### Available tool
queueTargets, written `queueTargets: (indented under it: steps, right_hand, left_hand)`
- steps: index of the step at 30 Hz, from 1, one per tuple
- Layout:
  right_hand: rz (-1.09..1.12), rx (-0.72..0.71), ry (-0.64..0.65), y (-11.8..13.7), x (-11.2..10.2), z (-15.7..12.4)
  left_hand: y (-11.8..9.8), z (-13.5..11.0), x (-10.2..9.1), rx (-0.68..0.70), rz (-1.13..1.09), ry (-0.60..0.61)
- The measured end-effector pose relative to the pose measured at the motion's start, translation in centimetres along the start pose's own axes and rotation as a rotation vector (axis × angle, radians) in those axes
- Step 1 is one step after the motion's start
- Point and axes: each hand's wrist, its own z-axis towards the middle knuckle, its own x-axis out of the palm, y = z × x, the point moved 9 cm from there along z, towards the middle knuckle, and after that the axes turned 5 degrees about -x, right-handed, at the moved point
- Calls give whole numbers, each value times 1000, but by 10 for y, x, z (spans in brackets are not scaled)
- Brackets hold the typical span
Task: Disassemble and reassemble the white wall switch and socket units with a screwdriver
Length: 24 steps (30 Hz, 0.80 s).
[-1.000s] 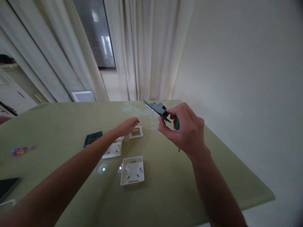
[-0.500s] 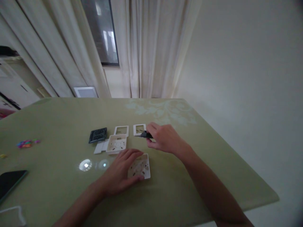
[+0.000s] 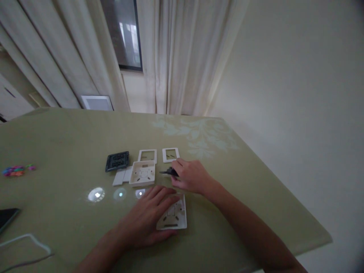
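My left hand (image 3: 152, 216) grips the near white square back box (image 3: 179, 218) from its left side, fingers over the far wall and thumb at the near edge. The box lies open side up, with slots in its floor. Just beyond it, my right hand (image 3: 192, 175) is closed on a small black-handled tool (image 3: 172, 171) with a thin pale tip pointing left; its exact kind is unclear. A second white back box (image 3: 142, 174) sits to the left of that tip. Behind the tool lies a white square frame (image 3: 171, 160) with small dark pieces showing inside it.
Another white frame (image 3: 147, 151), a dark square panel (image 3: 117, 162) and flat white plates (image 3: 119, 177) lie around the second box. At the left are small colourful pieces (image 3: 17, 171), a dark flat device (image 3: 8, 217) and a white cable (image 3: 31, 236). A wall (image 3: 298, 113) borders the table's right.
My right hand has moved nearer with the black tool, away from the white frame toward the near box. My left hand and that box sit slightly closer to me. The view has shifted a little.
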Motion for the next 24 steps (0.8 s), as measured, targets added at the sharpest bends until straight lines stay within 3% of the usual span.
queueTargets:
  steps: [5,11,17,24]
  right_hand:
    - [238,183,-45,-35,-13,-2]
    - [401,268,109,-67,23,3]
    - [326,346,162,-74,49,7]
    - [240,385,132,-76,46,0]
  left_hand:
    - [-1,1,0,-1,-36,4]
    - [1,1,1,-11,-55,7]
    - [4,-1,0,1,-77,0]
    - [5,-1,5,-4,-26,26]
